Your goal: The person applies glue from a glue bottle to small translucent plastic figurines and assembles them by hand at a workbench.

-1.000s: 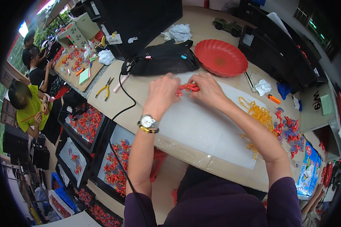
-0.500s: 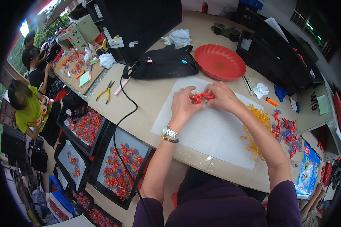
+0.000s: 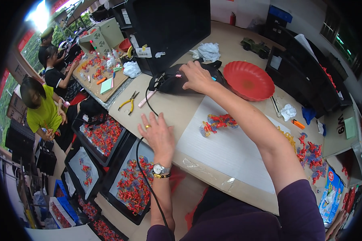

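Observation:
My left hand (image 3: 157, 134) is spread with nothing in it, over the front edge of the table beside a thin black cable (image 3: 138, 154). My right hand (image 3: 197, 78) reaches across to a black fabric bag (image 3: 169, 86), its fingers apart and slightly bent over the bag near a small pink clip (image 3: 178, 75). Whether the fingertips touch the fabric I cannot tell. Beneath my right forearm, red and purple-grey plastic figures (image 3: 219, 121) lie in a small cluster on a white foam sheet (image 3: 213, 154). Yellow plastic pieces (image 3: 287, 136) are partly hidden behind that forearm.
Yellow-handled pliers (image 3: 128, 103) lie on the left of the table. A red scalloped bowl (image 3: 249, 82) stands behind the sheet. More figures (image 3: 311, 154) and an orange lighter-like object (image 3: 298, 124) are at right. Black trays (image 3: 120, 201) of figures stand lower left; co-workers sit beyond.
Both hands have let go of the red figures, which now lie on the foam sheet. My right hand has moved to the bag, my left toward the table's front left edge. The view has shifted.

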